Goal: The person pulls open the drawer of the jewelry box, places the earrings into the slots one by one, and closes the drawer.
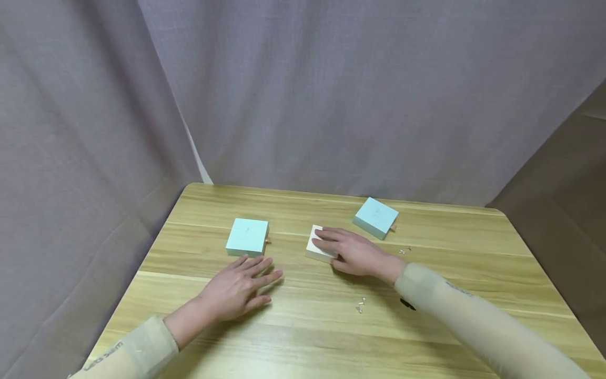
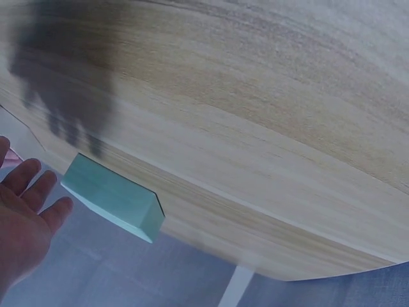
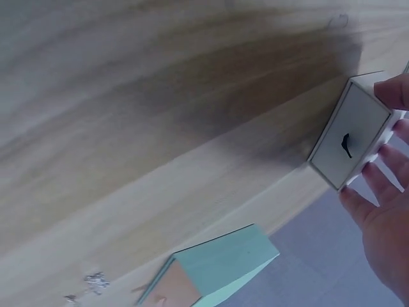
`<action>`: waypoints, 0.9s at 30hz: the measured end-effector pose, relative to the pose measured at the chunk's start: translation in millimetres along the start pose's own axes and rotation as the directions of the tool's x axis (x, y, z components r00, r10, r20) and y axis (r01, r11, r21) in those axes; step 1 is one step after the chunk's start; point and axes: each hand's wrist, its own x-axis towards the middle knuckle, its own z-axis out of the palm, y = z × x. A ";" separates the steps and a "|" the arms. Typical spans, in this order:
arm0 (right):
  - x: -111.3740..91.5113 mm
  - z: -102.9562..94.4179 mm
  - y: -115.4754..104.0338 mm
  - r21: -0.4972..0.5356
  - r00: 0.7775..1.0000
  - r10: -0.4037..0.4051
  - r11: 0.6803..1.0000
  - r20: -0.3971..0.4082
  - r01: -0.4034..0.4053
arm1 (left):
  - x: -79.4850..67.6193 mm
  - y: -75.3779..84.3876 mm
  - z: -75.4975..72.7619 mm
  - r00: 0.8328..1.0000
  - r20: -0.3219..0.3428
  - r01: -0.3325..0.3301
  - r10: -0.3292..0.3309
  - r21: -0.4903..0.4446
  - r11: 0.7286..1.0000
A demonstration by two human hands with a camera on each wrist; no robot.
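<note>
A white drawer box point(image 1: 319, 249) lies mid-table under my right hand point(image 1: 356, 253). Several fingers reach across its top while the thumb touches its near side, so the hand spans it. Its end face with a dark ribbon pull point(image 3: 346, 146) shows in the right wrist view. My left hand point(image 1: 236, 289), fingers spread and holding nothing, is just in front of a mint-green drawer box point(image 1: 248, 236). From the left wrist view that green box point(image 2: 118, 195) lies close to the fingertips; whether they touch is unclear.
A second mint-green box point(image 1: 376, 217) with a pinkish pull tab sits at the back right. Small shiny jewellery pieces point(image 1: 361, 305) lie near the middle, and more tiny pieces point(image 1: 403, 251) beside that box. A small black object point(image 1: 407, 304) is under the right forearm. Grey curtains point(image 1: 331, 95) enclose the table.
</note>
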 end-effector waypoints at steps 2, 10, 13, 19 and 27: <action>3.6 -1.0 0.1 0.002 1.000 0.000 1.000 0.020 0.000 | 0.3 0.5 -0.4 1.000 0.007 0.001 -0.001 0.004 1.000; 17.7 1.4 3.0 0.019 0.998 -0.012 1.000 0.055 0.011 | 3.9 1.8 -2.6 1.000 0.005 -0.008 0.008 0.007 1.000; 21.2 2.3 3.3 0.031 0.998 -0.011 0.999 0.059 0.010 | 5.3 2.2 -3.2 1.000 0.010 -0.013 0.012 0.012 1.000; 22.5 4.5 4.2 0.030 0.998 0.000 1.000 0.064 -0.002 | 7.3 1.7 -2.2 1.000 0.028 -0.015 0.014 0.018 1.000; 15.9 -2.2 4.3 0.061 1.000 0.010 0.998 0.002 -0.010 | 14.4 1.1 -2.8 1.000 0.021 -0.020 0.020 -0.006 1.000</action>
